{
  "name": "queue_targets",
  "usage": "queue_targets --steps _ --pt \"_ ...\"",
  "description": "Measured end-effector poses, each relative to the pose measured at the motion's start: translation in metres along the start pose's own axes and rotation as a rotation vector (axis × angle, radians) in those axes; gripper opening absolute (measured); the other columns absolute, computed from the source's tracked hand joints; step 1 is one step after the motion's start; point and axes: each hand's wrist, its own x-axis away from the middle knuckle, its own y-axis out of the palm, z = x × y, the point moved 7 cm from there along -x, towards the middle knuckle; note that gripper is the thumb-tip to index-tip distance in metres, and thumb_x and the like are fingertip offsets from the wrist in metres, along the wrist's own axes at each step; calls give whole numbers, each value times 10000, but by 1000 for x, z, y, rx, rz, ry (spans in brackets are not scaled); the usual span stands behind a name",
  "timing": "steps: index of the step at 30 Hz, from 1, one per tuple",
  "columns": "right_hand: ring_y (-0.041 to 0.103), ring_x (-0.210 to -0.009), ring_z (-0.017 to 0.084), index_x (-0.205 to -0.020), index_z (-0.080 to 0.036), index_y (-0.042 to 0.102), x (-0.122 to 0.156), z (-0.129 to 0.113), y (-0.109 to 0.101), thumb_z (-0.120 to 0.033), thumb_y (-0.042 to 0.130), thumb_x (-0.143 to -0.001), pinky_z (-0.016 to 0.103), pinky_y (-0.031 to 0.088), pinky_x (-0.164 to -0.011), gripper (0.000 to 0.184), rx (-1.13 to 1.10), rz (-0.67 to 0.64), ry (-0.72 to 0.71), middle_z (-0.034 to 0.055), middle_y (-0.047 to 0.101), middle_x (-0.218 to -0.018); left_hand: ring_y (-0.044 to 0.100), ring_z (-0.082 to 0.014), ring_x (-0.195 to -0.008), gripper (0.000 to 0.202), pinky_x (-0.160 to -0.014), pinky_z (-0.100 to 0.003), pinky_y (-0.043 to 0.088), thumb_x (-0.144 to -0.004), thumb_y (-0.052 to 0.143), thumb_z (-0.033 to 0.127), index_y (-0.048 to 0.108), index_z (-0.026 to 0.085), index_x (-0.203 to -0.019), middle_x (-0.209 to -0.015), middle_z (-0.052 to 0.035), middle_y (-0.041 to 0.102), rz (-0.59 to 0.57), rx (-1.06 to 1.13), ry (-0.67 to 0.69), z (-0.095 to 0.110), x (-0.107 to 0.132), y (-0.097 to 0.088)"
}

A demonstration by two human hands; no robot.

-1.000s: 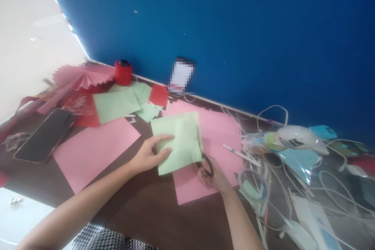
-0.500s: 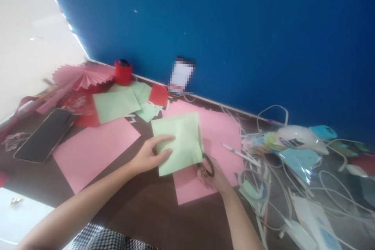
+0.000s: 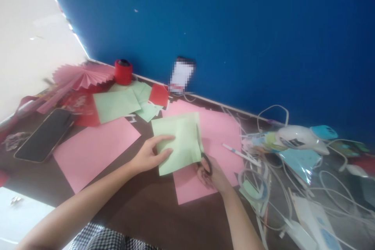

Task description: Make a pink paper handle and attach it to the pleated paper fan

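Note:
My left hand grips the left side of a light green sheet of paper, fingers on top and the thumb lower on the sheet. At the sheet's right edge my right hand is closed around the dark handles of a pair of scissors. The blades lie along that edge, partly hidden by the paper, and a narrow strip stands slightly away there. Beneath the green sheet are pink sheets of paper on the dark table.
To the left lie another pink sheet, a dark phone, green papers and a pink folded fan. A red round container and an upright phone stand by the blue wall. White cables tangle at the right.
The scissors and my right hand have shifted slightly up and left along the green paper's right edge. My left hand stays in place.

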Motion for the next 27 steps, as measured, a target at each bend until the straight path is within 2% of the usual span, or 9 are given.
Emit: queue_targets --steps 7,11,19,27 --pt "363 -235 64 -731 -209 388 1 2 -2 -610 461 -778 162 200 -257 410 23 -8 -12 -72 484 -361 624 -203 -910 298 -691 -311 547 -819 539 311 561 236 -1106 -1024 -43 658 -13 9 1 2 0 0" --pt "345 -227 53 -679 -214 363 1 3 -4 -581 448 -800 158 182 -258 396 20 9 -29 -80 461 -349 622 -204 -917 295 -679 -302 546 -817 541 309 559 240 -1104 -1011 -38 661 -20 14 -4 1 0 0" --pt "357 -233 60 -714 -212 366 1 -3 1 -598 470 -782 152 198 -263 406 27 -11 3 -90 453 -335 613 -204 -948 294 -726 -316 542 -817 545 300 556 243 -1105 -1046 -36 652 -21 22 -18 -1 0 0" --pt "344 -220 52 -688 -217 339 1 -3 1 -601 458 -783 148 191 -250 413 24 -1 -13 -79 479 -336 616 -199 -937 290 -707 -307 547 -822 541 298 551 245 -1108 -1076 -37 643 -33 33 2 1 1 1"
